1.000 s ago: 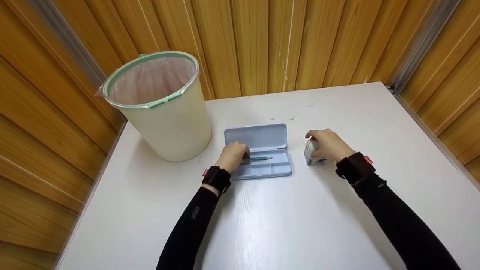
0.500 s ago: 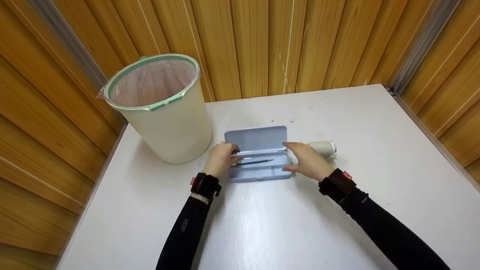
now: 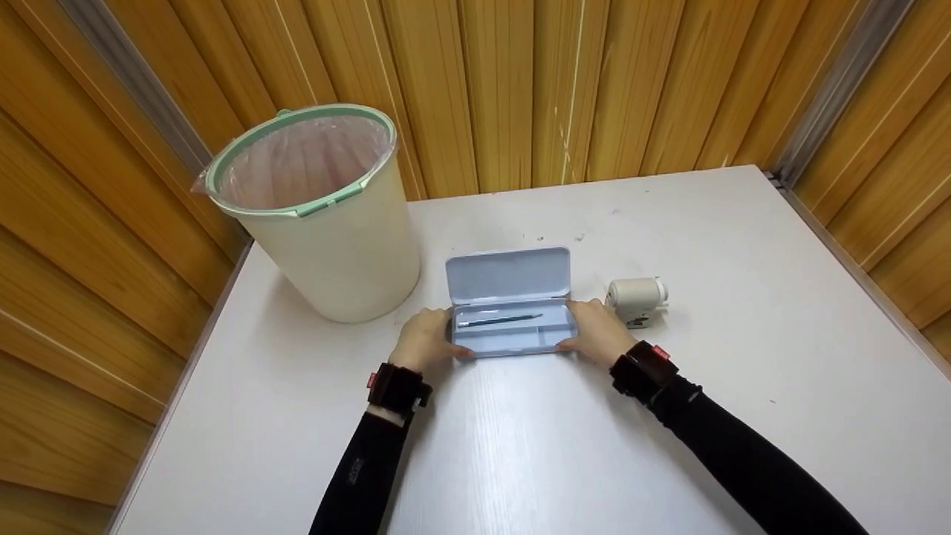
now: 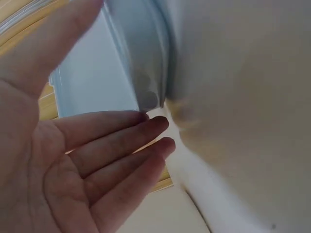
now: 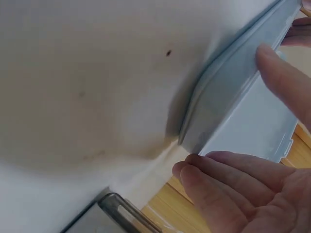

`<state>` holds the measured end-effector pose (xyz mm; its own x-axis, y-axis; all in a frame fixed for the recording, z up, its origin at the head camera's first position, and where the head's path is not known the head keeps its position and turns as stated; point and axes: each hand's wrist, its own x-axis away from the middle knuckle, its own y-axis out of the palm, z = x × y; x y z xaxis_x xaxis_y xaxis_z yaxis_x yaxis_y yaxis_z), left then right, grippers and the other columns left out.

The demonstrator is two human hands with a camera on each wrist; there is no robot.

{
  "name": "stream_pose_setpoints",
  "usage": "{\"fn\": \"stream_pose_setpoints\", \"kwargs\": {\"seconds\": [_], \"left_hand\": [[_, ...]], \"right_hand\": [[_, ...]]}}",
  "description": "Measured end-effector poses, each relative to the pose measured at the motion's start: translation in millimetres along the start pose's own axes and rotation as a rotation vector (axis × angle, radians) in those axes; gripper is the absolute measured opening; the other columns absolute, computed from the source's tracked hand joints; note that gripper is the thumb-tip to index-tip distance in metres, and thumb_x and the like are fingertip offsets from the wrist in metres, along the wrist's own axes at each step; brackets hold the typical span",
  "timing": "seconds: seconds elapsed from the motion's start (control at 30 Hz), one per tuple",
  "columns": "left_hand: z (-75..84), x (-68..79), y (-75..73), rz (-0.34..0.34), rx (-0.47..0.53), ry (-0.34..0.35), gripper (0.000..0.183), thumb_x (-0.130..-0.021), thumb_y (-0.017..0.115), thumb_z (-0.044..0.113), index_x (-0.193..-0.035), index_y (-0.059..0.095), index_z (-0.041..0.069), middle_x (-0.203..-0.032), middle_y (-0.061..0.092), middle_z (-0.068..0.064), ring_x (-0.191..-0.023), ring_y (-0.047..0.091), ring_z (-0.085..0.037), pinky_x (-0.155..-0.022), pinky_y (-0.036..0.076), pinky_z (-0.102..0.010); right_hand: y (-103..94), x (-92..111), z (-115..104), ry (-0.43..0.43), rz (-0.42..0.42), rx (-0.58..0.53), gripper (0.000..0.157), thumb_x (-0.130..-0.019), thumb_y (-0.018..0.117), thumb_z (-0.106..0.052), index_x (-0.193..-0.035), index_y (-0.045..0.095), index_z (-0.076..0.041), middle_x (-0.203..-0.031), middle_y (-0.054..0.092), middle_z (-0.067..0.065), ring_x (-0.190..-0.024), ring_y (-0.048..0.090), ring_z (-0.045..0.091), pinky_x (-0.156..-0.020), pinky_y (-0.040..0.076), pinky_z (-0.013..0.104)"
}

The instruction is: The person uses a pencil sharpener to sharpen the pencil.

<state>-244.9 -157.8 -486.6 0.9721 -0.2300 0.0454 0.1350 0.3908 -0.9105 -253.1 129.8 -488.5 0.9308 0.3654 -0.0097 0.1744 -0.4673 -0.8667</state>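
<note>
A light blue pencil case (image 3: 498, 342) lies on the white table with its lid raised at the back. One dark pencil (image 3: 501, 321) rests in its long rear compartment. At the case's left end my left hand (image 3: 423, 338) grips it, thumb at the front edge and fingers at the back corner. My right hand (image 3: 603, 332) holds the right end in the same way. Both wrist views show the case wall (image 4: 141, 58) between thumb and fingers. Just right of the right hand stands a small beige device (image 3: 637, 293) with a white end, seemingly a desktop pencil sharpener.
A tall cream bin (image 3: 342, 260) with a green rim and a clear liner stands on the table at the back left. Wood-patterned panels (image 3: 505, 96) rise behind and at both sides. Small dark specks mark the table (image 3: 706, 238).
My right hand has left the beige device and moved left to the case's right end. The left hand has let go of the pencil, which lies in the case, and taken the left end.
</note>
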Motion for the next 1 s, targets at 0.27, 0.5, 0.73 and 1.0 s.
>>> {"fn": "stream_pose_setpoints", "kwargs": {"seconds": [0.27,0.5,0.73,1.0], "left_hand": [[-7.9,16.0,-7.7,0.008,-0.028,-0.039,0.063,-0.059,0.093,0.032,-0.111,0.069,0.005,-0.101,0.073,-0.015,-0.096,0.065,-0.033,-0.089,0.051,-0.047],[-12.3,32.5,-14.2,0.040,-0.014,-0.052,0.058,-0.055,0.094,0.027,-0.103,0.070,0.003,-0.097,0.074,-0.016,-0.091,0.068,-0.034,-0.084,0.053,-0.048],[-2.0,38.0,-23.9,0.109,-0.124,-0.040,0.058,-0.058,0.093,0.034,-0.101,0.070,0.003,-0.090,0.073,-0.016,-0.084,0.070,-0.034,-0.070,0.055,-0.049],[29.0,16.1,-29.4,0.202,-0.005,0.209,0.066,-0.079,0.081,0.032,-0.133,0.059,0.001,-0.131,0.064,-0.019,-0.120,0.062,-0.036,-0.101,0.050,-0.044]], "right_hand": [[7.9,0,-16,-0.007,-0.010,0.025,0.064,-0.069,0.088,-0.023,-0.122,0.063,0.003,-0.107,0.070,0.026,-0.100,0.067,0.043,-0.091,0.052,0.055],[16.5,3,-31,-0.012,-0.009,0.045,0.066,-0.069,0.087,-0.025,-0.122,0.062,0.006,-0.106,0.070,0.026,-0.100,0.065,0.042,-0.090,0.052,0.053],[7.3,6,-31,-0.028,-0.029,0.038,0.070,-0.073,0.085,-0.021,-0.133,0.057,0.002,-0.121,0.067,0.025,-0.111,0.063,0.044,-0.098,0.049,0.055],[-35.0,13,-13,-0.134,0.108,0.073,0.049,-0.077,0.080,-0.006,-0.122,0.064,0.005,-0.126,0.064,0.026,-0.121,0.058,0.045,-0.104,0.045,0.054]]}}
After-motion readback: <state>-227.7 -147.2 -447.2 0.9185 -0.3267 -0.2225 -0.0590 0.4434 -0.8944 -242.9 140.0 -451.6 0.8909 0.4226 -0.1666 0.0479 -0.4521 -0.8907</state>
